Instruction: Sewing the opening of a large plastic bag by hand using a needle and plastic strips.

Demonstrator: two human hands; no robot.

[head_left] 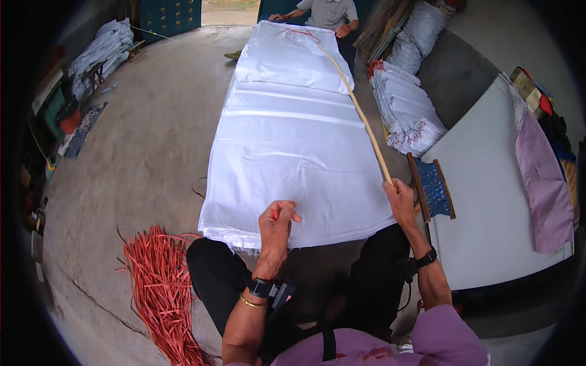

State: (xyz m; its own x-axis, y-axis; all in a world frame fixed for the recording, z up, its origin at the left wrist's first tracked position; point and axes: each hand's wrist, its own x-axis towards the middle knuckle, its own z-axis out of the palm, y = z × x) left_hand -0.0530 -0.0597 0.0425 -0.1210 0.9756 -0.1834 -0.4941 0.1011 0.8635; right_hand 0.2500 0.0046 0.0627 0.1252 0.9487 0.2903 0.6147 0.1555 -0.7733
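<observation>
A long stack of white woven sheets (287,146) stretches away from my knees, its near edge frayed. In my right hand (400,198), closed at the stack's right edge, is the near end of a thin wooden stick (361,111). The stick slants forward along that side to the far end of the stack, where a thin red strip (305,33) lies looped around its tip. My left hand (279,222) is closed above the near part of the sheets. A bit of red, seemingly a strip, shows between its fingers; the rest of it is hidden.
A bundle of red strips (160,287) lies on the floor to my left. At the far end sits another person (329,12), hands beside the stack. Folded white sacks (408,110) stand at the right, near a blue-topped stool (433,188) and a pale board (488,183).
</observation>
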